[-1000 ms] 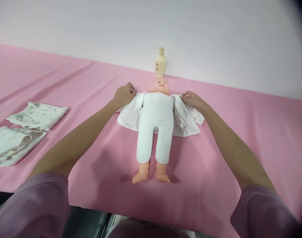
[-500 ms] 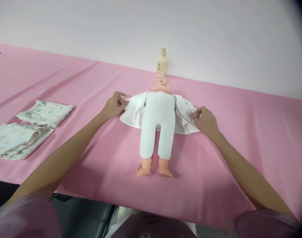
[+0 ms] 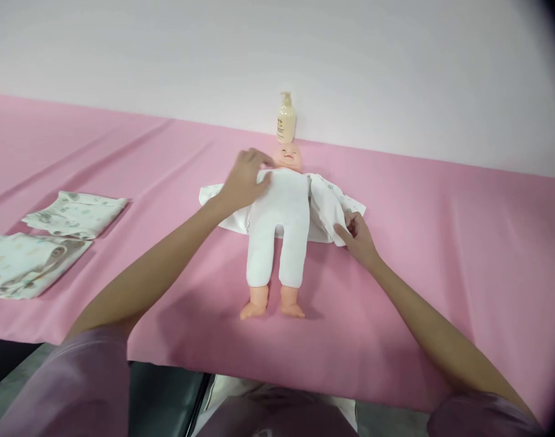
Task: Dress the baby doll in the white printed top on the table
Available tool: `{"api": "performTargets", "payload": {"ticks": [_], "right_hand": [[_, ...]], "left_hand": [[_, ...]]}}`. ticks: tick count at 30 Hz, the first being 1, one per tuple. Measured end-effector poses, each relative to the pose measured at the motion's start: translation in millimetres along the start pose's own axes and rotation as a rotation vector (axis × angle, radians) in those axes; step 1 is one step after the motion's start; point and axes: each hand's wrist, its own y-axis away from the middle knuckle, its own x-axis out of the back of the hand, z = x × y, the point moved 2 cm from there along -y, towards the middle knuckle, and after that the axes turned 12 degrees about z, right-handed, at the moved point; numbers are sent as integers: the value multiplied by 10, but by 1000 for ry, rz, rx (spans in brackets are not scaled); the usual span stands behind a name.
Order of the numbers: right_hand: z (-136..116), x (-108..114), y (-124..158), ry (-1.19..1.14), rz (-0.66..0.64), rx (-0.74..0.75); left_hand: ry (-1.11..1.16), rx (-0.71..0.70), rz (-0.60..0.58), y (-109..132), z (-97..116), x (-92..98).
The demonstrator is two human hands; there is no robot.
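Observation:
A baby doll with a white cloth body lies on its back, its feet towards me. Beneath it a white baby shirt is spread, its front panels out to both sides. Over the doll's shoulder, on the left of the view, hovers my left hand, fingers apart and holding nothing; whether it touches the doll I cannot tell. My right hand pinches the edge of the shirt's right-side panel between thumb and fingers. The doll's arms are hidden by the shirt and my left hand.
A cream pump bottle stands behind the doll's head, near the wall. Two folded printed cloths, an upper one and a lower one, lie at the left on the pink table cover. A dark chair is below the edge.
My left hand has left the shirt's left side and moved up and right over the doll's shoulder. My right hand has drawn the right panel slightly inward, uncovering the printed sleeve.

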Motion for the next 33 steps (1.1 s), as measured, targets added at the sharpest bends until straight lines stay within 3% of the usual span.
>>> {"api": "performTargets", "payload": {"ticks": [4,7,9,11,14,19,25,29,33], "right_hand": [[-21,-28,76,-51,108,208],[-42,-1,131,59,122,419],[-37,2,174,123,98,533],[-19,-12,211,139,74,599],[1,-40,235,99,77,641],[-16,-30,205,25,192,531],[-3,-2,199,-30,230,550],[49,18,215,-15,224,536],[53,35,229,-17,220,514]], "left_hand": [[120,-339,-350,-371,583,-841],[14,-425,-658,-613,725,-1337],[-16,-454,-808,-727,724,-1481],[14,-478,-871,-801,691,-1486],[48,-475,-873,-850,621,-1365],[-91,-436,-863,-865,562,-1157],[-207,-462,-834,-867,634,-994],[-260,-423,-758,-915,697,-991],[-266,-470,-746,-1065,665,-1121]]}}
